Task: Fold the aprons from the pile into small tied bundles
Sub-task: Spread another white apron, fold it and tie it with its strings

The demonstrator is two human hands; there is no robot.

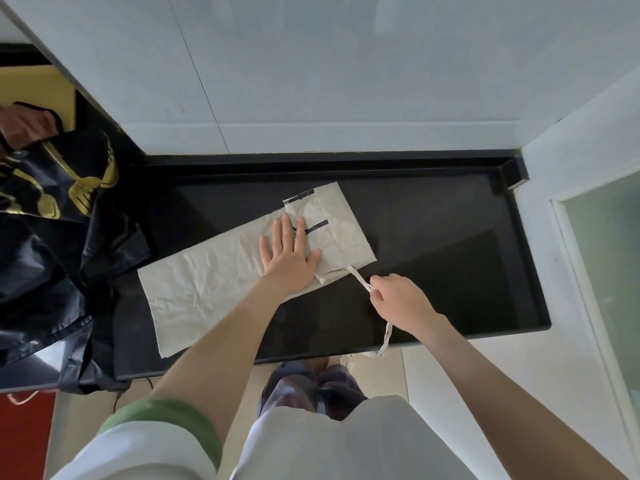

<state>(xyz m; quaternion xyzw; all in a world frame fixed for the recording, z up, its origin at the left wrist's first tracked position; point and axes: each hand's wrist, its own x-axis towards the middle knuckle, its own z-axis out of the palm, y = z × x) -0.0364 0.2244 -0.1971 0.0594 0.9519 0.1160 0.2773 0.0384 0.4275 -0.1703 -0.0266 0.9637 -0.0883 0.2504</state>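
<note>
On black counter [450, 237], left hand [289, 252] flattens apron [207, 282]; right hand [401, 301] pinches tie [360, 280].

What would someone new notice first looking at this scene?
The cream apron, folded into a long strip on the black counter, stands out first. The left hand presses flat on it while the right hand pinches its tie strap beside it. At far left lies a heap of black aprons with gold print.

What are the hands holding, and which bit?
The right hand pinches the tie string partway along. The left hand holds nothing; it presses flat on the cream apron.
</note>
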